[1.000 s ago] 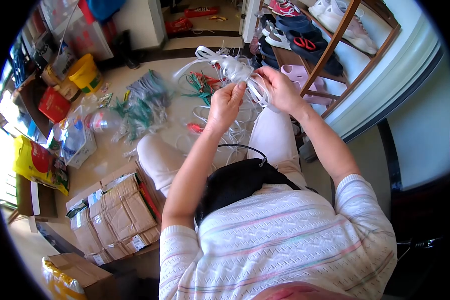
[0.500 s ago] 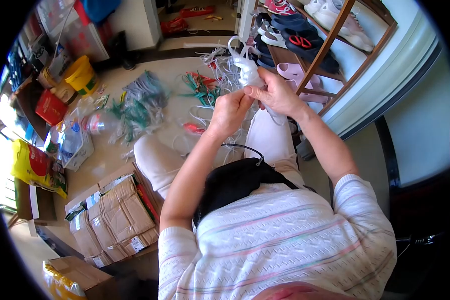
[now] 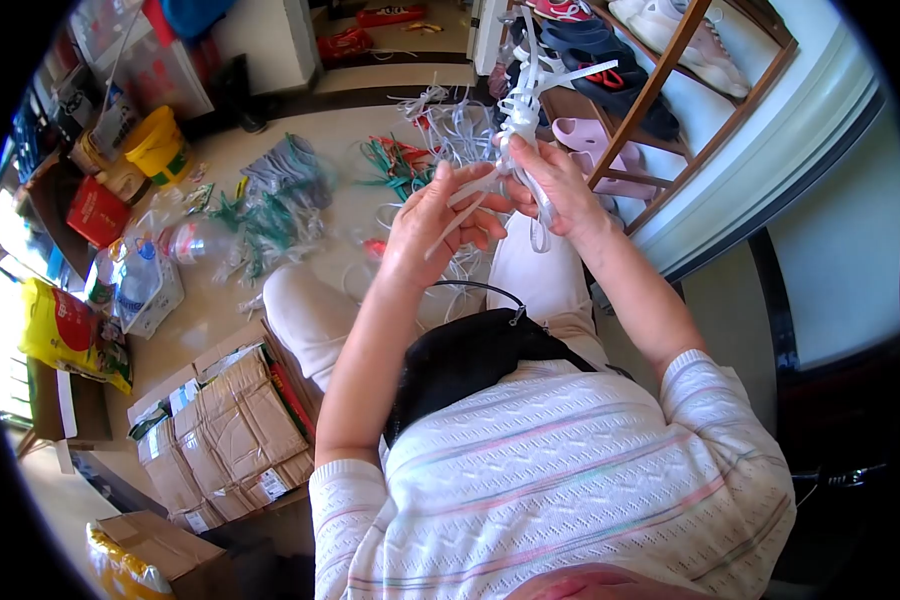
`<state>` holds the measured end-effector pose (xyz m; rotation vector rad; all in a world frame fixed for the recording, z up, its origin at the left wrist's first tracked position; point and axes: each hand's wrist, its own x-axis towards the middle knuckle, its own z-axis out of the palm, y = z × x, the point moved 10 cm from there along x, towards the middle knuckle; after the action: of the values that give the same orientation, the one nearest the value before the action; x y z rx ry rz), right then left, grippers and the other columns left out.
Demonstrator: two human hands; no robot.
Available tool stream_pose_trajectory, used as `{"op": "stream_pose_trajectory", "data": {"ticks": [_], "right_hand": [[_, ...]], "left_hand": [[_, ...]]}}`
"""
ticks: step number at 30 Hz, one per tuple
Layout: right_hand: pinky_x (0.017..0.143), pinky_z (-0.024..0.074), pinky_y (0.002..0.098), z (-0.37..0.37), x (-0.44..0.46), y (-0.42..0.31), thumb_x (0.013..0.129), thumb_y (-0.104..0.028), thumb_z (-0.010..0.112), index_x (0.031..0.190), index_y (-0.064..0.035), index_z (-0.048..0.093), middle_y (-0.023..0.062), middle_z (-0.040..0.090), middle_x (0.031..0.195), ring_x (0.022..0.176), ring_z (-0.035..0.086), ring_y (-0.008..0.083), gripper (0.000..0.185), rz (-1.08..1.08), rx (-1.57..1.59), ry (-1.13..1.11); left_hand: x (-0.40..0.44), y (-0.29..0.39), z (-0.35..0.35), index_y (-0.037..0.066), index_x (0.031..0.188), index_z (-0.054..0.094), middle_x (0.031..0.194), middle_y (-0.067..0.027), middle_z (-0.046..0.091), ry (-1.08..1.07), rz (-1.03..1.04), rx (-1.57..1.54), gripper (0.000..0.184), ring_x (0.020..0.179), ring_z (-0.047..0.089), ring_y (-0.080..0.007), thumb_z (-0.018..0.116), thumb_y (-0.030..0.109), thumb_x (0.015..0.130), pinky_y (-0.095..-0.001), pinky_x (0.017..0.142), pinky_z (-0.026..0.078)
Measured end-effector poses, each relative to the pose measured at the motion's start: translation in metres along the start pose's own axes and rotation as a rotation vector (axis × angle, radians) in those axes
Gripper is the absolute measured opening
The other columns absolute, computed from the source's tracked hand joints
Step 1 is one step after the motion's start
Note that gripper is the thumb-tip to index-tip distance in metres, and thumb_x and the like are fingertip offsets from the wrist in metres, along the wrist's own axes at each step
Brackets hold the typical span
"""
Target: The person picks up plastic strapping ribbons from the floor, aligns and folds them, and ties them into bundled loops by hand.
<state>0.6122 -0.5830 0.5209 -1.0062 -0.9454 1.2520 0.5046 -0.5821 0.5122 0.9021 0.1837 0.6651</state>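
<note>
A white braided piece of flat plastic strips [image 3: 520, 105] stands up from my right hand [image 3: 555, 185], whose thumb and fingers close on its lower end. Loose strip ends loop below that hand and one sticks out to the right at the top. My left hand [image 3: 445, 215] is just left of it, with fingers spread and palm turned toward the braid. Narrow white strip tails run across its palm and fingers; no firm grip on them shows. Both hands are above my lap, in front of a black waist bag [image 3: 460, 365].
Piles of white strips [image 3: 460, 130], green and red strips [image 3: 400, 165] and grey-green bundles [image 3: 285, 190] lie on the floor. A shoe rack [image 3: 660, 80] stands at right. At left are a yellow bucket [image 3: 158, 145], a white basket [image 3: 160, 300] with bottles and a cardboard box [image 3: 235, 430].
My hands were together on the white braid. Now the left hand has moved away leftward and its fingers have spread, while the braid stands taller above my right hand.
</note>
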Motion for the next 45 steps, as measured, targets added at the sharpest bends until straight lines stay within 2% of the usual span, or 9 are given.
{"op": "stream_pose_trajectory", "data": {"ticks": [3, 9, 12, 19, 22, 25, 31, 37, 45], "right_hand": [[0.033, 0.0296, 0.0161, 0.004, -0.003, -0.001, 0.087, -0.034, 0.053, 0.112, -0.0006, 0.049, 0.0036, 0.052, 0.071, 0.044, 0.039, 0.0037, 0.042, 0.041, 0.096, 0.051], [0.032, 0.0305, 0.0153, 0.012, -0.004, 0.001, 0.087, -0.035, 0.053, 0.110, -0.0009, 0.050, 0.0021, 0.048, 0.058, 0.041, 0.041, 0.0048, 0.042, 0.087, 0.217, 0.014], [0.033, 0.0311, 0.0161, 0.021, -0.005, 0.005, 0.086, -0.034, 0.054, 0.105, -0.0009, 0.051, 0.0025, 0.048, 0.059, 0.042, 0.041, 0.0055, 0.039, 0.084, 0.223, -0.106], [0.037, 0.0337, 0.0184, 0.016, -0.008, 0.006, 0.083, -0.036, 0.058, 0.098, -0.0054, 0.051, 0.0014, 0.048, 0.066, 0.048, 0.044, 0.0068, 0.035, 0.035, 0.152, 0.056], [0.039, 0.0351, 0.0187, 0.019, -0.008, 0.007, 0.083, -0.037, 0.058, 0.098, -0.0071, 0.052, 0.0014, 0.050, 0.066, 0.049, 0.046, 0.0075, 0.034, 0.051, 0.153, -0.005], [0.039, 0.0361, 0.0191, 0.021, -0.009, 0.006, 0.083, -0.038, 0.058, 0.099, -0.0073, 0.053, 0.0020, 0.051, 0.064, 0.049, 0.048, 0.0083, 0.035, 0.049, 0.178, -0.011], [0.041, 0.0381, 0.0197, 0.019, -0.006, 0.008, 0.084, -0.039, 0.055, 0.106, -0.0057, 0.053, 0.0031, 0.055, 0.067, 0.049, 0.050, 0.0089, 0.040, 0.053, 0.244, -0.008], [0.046, 0.0438, 0.0218, 0.030, -0.008, 0.006, 0.088, -0.036, 0.049, 0.115, -0.0033, 0.049, 0.0054, 0.060, 0.080, 0.053, 0.054, 0.0115, 0.042, 0.030, 0.248, -0.072], [0.050, 0.0479, 0.0228, 0.023, -0.007, -0.005, 0.087, -0.039, 0.049, 0.114, -0.0034, 0.050, 0.0062, 0.060, 0.081, 0.057, 0.058, 0.0124, 0.045, -0.094, 0.109, -0.020]], "left_hand": [[0.000, 0.007, 0.013, -0.005, 0.120, 0.042, 0.104, -0.0191, 0.057, -0.139, 0.053, -0.161, 0.060, 0.077, 0.061, -0.0251, 0.031, 0.046, 0.091, -0.0285, 0.062, 0.047], [-0.006, 0.028, 0.016, -0.003, 0.117, 0.045, 0.107, -0.0181, 0.057, -0.081, 0.195, 0.271, 0.042, 0.076, 0.062, -0.0247, 0.049, 0.027, 0.089, -0.0275, 0.062, 0.047], [-0.003, 0.038, 0.026, -0.004, 0.113, 0.050, 0.095, -0.0100, 0.062, -0.154, 0.257, 0.496, 0.031, 0.074, 0.061, -0.0152, 0.051, 0.014, 0.087, -0.0232, 0.063, 0.046], [-0.006, 0.048, 0.026, -0.005, 0.099, 0.058, 0.096, -0.0105, 0.061, 0.030, 0.459, 0.674, 0.021, 0.072, 0.057, -0.0093, 0.058, 0.009, 0.084, -0.0208, 0.063, 0.047], [-0.012, 0.061, 0.024, 0.000, 0.097, 0.063, 0.072, -0.0034, 0.060, 0.250, 0.626, 1.039, 0.018, 0.065, 0.057, -0.0106, 0.060, 0.007, 0.081, -0.0225, 0.066, 0.046], [-0.029, 0.080, 0.045, 0.002, 0.093, 0.065, 0.071, -0.0047, 0.057, 0.300, 0.899, 1.140, 0.014, 0.065, 0.056, -0.0109, 0.060, 0.007, 0.081, -0.0232, 0.063, 0.046], [-0.008, 0.053, 0.007, -0.002, 0.089, 0.065, 0.077, -0.0054, 0.060, 0.182, 0.512, 0.387, 0.016, 0.064, 0.055, -0.0101, 0.064, 0.010, 0.079, -0.0224, 0.055, 0.043], [-0.003, 0.037, 0.016, -0.003, 0.083, 0.064, 0.071, -0.0093, 0.063, 0.078, 0.319, 0.013, 0.015, 0.057, 0.053, -0.0102, 0.067, 0.010, 0.076, -0.0209, 0.053, 0.042], [-0.008, 0.027, 0.001, 0.000, 0.073, 0.061, 0.067, -0.0069, 0.061, 0.202, 0.287, 0.245, 0.013, 0.049, 0.044, -0.0064, 0.065, 0.012, 0.078, -0.0189, 0.044, 0.033]]}}
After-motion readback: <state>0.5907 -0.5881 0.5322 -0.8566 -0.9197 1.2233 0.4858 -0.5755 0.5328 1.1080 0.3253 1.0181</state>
